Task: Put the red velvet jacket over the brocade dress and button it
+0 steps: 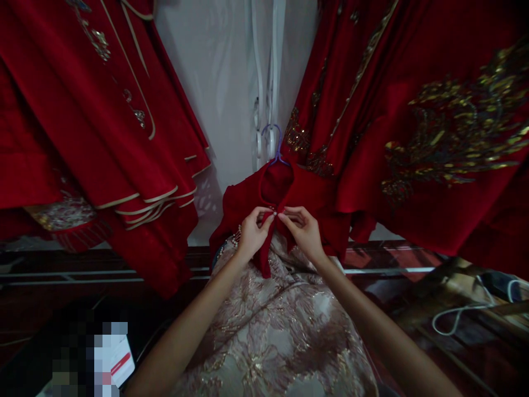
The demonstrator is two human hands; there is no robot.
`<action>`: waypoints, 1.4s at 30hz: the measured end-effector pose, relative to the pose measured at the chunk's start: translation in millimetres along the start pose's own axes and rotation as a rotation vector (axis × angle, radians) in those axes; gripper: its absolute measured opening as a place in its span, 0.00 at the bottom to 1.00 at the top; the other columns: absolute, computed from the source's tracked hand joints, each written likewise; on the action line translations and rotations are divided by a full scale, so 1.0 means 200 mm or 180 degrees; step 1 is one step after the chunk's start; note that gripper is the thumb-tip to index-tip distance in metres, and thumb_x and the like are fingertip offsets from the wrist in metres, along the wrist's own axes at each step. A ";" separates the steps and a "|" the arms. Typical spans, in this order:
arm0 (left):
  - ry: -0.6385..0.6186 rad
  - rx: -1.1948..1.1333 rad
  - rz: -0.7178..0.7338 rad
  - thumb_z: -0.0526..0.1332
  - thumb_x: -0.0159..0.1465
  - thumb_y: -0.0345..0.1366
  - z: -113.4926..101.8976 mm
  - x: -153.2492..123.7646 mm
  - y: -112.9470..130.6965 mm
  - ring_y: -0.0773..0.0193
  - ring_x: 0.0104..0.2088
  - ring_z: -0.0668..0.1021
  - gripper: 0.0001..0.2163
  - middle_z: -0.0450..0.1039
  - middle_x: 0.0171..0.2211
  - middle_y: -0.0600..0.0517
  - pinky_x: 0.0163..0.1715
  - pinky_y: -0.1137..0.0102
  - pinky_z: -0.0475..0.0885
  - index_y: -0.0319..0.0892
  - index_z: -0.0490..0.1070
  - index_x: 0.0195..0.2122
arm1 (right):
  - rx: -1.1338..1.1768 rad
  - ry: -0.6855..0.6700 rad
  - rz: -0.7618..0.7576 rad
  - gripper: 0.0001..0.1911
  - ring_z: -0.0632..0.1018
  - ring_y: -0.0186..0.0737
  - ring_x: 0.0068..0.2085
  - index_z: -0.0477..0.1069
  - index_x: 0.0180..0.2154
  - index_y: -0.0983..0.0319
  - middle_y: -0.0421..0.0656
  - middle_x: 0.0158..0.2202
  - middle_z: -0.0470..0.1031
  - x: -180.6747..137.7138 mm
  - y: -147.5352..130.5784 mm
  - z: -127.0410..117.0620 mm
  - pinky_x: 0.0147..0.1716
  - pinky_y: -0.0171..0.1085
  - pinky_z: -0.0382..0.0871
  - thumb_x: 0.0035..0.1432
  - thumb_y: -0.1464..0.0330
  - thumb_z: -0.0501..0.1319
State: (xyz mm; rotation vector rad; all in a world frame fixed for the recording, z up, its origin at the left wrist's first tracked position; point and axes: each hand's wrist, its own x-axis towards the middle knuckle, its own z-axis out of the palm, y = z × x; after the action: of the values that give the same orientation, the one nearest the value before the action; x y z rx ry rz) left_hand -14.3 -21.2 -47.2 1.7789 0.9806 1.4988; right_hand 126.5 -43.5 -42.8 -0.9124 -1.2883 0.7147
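A red garment hangs on a purple hanger in front of me, its round neckline open. Just below that neckline, my left hand pinches one front edge of the collar between thumb and forefinger. From the other side my right hand pinches the opposite edge, and the fingertips of both hands nearly meet. A tiny shiny fastener seems to sit between them, too small to make out. Beneath the red cloth, a pale brocade fabric with floral, glittering patterns spreads toward me.
Red garments with pale piping hang at left. More red garments with gold sequin embroidery hang at right. Behind is a pale wall. A lit phone screen is at lower left, a white cable at lower right.
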 end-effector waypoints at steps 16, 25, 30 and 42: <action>-0.0505 0.0234 0.0248 0.58 0.60 0.35 0.00 0.05 0.02 0.67 0.34 0.76 0.07 0.73 0.37 0.50 0.35 0.73 0.72 0.42 0.67 0.39 | -0.0230 0.0517 -0.0095 0.16 0.79 0.40 0.37 0.70 0.33 0.64 0.46 0.35 0.78 0.05 0.01 0.05 0.38 0.39 0.74 0.49 0.57 0.64; -0.0784 0.1049 0.0900 0.57 0.58 0.32 -0.02 0.12 0.08 0.69 0.30 0.73 0.03 0.71 0.30 0.53 0.33 0.74 0.68 0.41 0.68 0.34 | -0.0265 0.0142 -0.0037 0.19 0.79 0.42 0.37 0.72 0.36 0.65 0.48 0.37 0.78 0.07 0.01 -0.06 0.40 0.41 0.74 0.46 0.58 0.66; -0.1087 0.1436 0.1210 0.56 0.59 0.31 -0.04 0.16 0.13 0.70 0.29 0.71 0.03 0.69 0.29 0.54 0.30 0.75 0.65 0.40 0.68 0.31 | -0.0219 -0.0093 0.0044 0.18 0.79 0.42 0.38 0.72 0.37 0.65 0.48 0.37 0.78 0.09 0.01 -0.10 0.41 0.40 0.74 0.46 0.61 0.67; -0.0874 0.0537 0.0398 0.54 0.62 0.39 0.04 0.18 0.10 0.70 0.27 0.74 0.10 0.72 0.27 0.52 0.28 0.76 0.68 0.39 0.69 0.31 | -0.1425 -0.0679 -0.0436 0.36 0.74 0.43 0.48 0.51 0.61 0.58 0.49 0.51 0.70 -0.03 0.05 -0.12 0.46 0.43 0.69 0.52 0.68 0.60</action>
State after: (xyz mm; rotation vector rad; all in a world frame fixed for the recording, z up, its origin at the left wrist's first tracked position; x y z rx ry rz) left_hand 0.3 -1.3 -13.7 2.1343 0.8916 1.2294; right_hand 150.5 -47.1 -55.2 -1.1127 -1.7249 0.4280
